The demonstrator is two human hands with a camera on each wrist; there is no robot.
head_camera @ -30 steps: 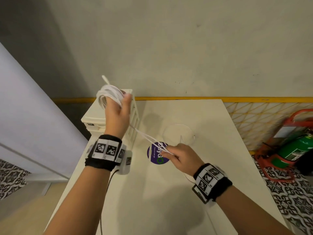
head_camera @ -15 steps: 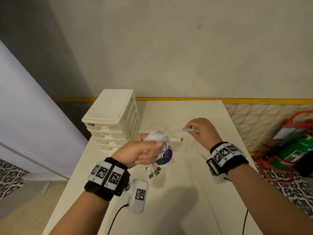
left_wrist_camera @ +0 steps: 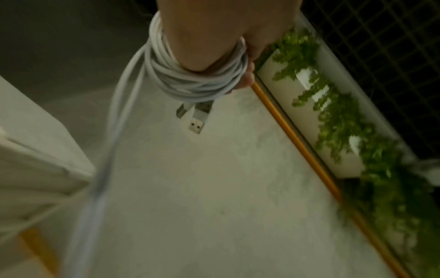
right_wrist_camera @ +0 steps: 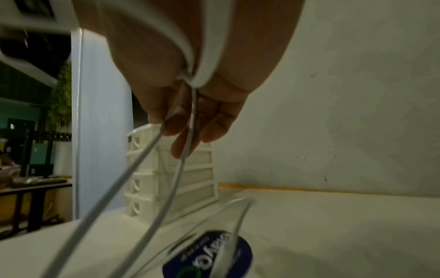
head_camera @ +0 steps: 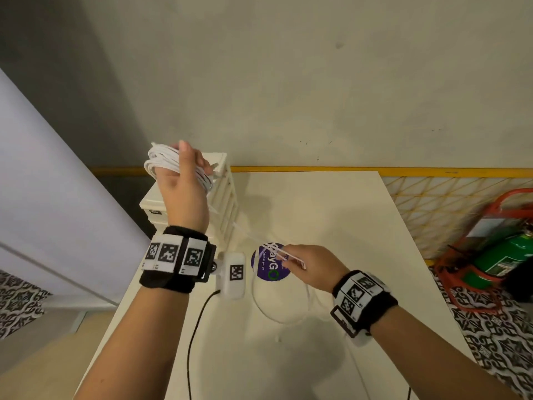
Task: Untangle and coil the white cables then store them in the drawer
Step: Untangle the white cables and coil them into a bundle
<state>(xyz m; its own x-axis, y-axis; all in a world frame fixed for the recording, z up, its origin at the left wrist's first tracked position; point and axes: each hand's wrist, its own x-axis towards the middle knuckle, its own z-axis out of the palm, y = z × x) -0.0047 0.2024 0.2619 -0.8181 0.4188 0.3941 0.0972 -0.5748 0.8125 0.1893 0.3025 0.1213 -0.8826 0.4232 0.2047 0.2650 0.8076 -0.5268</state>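
Pinching two strands of the white cables [head_camera: 253,239] over a purple round sticker [head_camera: 269,267], the right hand [head_camera: 310,269] hovers low above the tabletop [head_camera: 331,226], where a slack loop lies. Farther off, the left hand [head_camera: 183,180] is raised, its fingers wrapped in a cable coil [left_wrist_camera: 190,82] with USB plugs dangling. Behind it stands the white drawer unit [right_wrist_camera: 171,175], all drawers closed; their contents cannot be seen.
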